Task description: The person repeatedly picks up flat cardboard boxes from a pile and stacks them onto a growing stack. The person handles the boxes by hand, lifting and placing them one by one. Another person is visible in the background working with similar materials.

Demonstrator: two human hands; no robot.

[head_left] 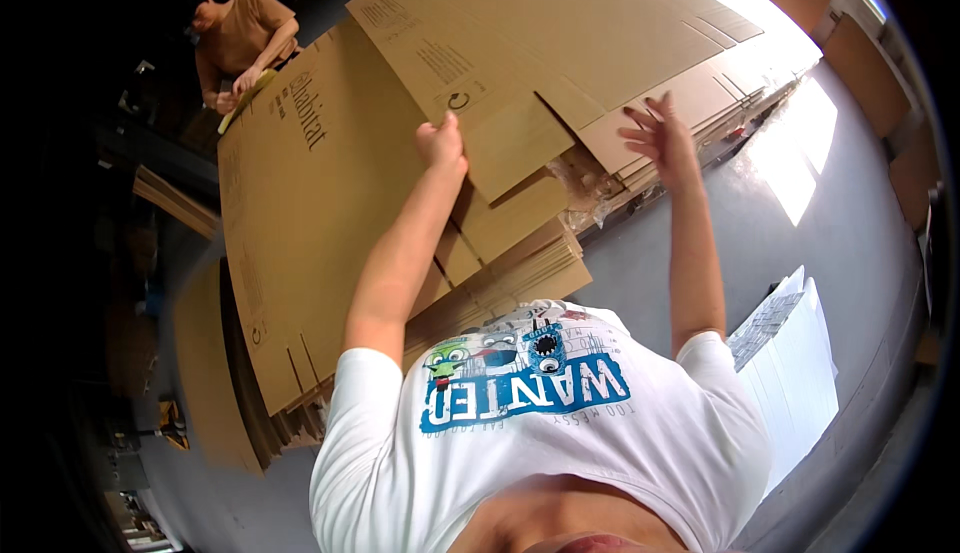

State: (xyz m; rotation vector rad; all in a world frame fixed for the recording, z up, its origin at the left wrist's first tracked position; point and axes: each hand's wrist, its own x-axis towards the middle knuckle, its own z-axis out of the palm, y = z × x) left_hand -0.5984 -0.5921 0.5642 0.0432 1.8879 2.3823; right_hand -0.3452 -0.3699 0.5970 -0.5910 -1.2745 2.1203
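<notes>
A large flat cardboard box sheet (560,28) lies at the upper right, partly over another stack of flattened cardboard boxes (330,193) on the left. My left hand (442,143) is closed on the near left edge of the upper sheet, with the thumb up and the fingers hidden beneath it. My right hand (660,136) hovers above the slotted flaps near the sheet's right side, fingers spread and holding nothing. Between the two hands, the sheet's near flap (515,148) juts out over the stack. Crumpled clear plastic wrap (592,193) shows under the sheets.
A co-worker (250,38) stands at the far left corner of the stack, hands on a yellow strip (245,101). White panels (795,373) stand on the grey floor (660,253) at my right. More cardboard (205,363) leans at the left; brown boards (880,83) line the right wall.
</notes>
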